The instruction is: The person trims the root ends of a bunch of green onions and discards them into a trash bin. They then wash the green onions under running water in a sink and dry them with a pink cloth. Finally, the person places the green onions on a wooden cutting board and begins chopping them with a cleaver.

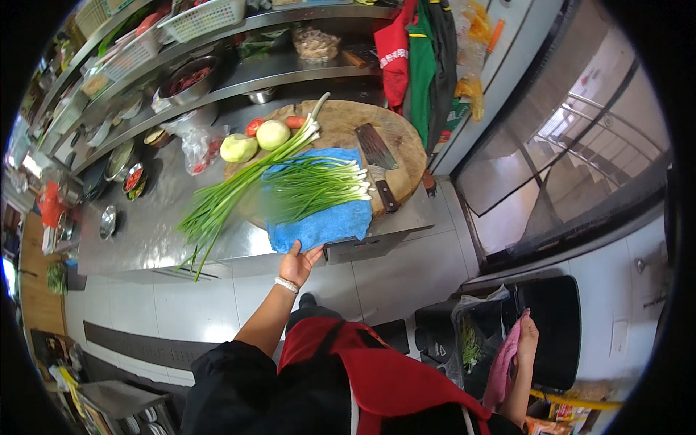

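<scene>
My left hand (pixel 296 267) is palm up at the front edge of a blue cloth (pixel 321 231), thumb over the edge and fingers partly hidden beside it. On that cloth lies a bunch of thin scallions (pixel 310 190), white ends to the right. Larger green onions (pixel 255 168) lie diagonally to its left, their leaves hanging past the counter front. Off to the right, my right hand (pixel 527 340) grips a pink cloth (pixel 503 364) beside a black bin (pixel 549 331). Inside its clear liner are green trimmings (pixel 468 345).
A cleaver (pixel 376 147) rests on the round wooden chopping block (pixel 410 147), handle toward me. Two peeled pale round vegetables (pixel 273 135), a tomato (pixel 254 127) and a carrot (pixel 296 122) sit at its far left. Bowls (pixel 108 222) stand on the steel counter (pixel 163 217); a glass door (pixel 544 125) is at right.
</scene>
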Motion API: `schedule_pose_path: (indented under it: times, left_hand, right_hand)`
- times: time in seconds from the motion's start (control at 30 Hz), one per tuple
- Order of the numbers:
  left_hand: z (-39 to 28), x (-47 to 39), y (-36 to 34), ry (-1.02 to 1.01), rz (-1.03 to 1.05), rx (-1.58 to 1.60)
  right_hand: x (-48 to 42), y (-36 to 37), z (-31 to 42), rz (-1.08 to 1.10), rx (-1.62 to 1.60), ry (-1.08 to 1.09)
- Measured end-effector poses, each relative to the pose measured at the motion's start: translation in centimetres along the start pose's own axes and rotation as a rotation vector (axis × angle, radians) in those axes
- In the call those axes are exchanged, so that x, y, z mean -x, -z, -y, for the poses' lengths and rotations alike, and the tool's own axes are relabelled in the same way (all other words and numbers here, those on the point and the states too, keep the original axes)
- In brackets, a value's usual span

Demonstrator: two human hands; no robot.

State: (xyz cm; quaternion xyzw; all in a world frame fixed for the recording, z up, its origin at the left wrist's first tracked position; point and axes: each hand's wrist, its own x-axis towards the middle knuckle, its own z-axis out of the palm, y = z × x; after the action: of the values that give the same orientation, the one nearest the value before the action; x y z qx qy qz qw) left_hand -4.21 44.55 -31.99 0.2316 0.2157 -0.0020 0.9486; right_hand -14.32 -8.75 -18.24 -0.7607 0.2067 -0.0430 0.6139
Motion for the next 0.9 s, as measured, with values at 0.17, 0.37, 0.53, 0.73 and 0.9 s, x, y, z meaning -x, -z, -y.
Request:
schedule_pose_path:
  times: [0.17, 0.37, 0.53, 0.73, 0.9]
  left_hand:
    - [-0.6, -0.5, 1.1, -0.162, 0.004, 0.058]
    - [-2.3, 0.9, -0.7, -0.164, -0.061, 0.228]
    - [-3.1, 2.4, 0.6, -0.156, -0.263, -0.097]
    - [-6.9, 6.9, -9.1, -0.813, 0.190, -0.966]
    - [-10.0, 6.9, -17.3, -0.787, 0.456, -1.234]
  right_hand:
    - [-0.9, -6.1, 4.1, 0.135, -0.436, -0.171]
    - [-1.2, -13.8, 7.9, 0.326, -0.719, -0.192]
    - [-0.8, -19.6, 15.1, 0.426, -0.711, -0.089]
    - [2.2, -30.2, 20.7, 0.711, -0.592, 0.123]
    - [2.0, -36.3, 20.4, 0.777, -0.359, 0.238]
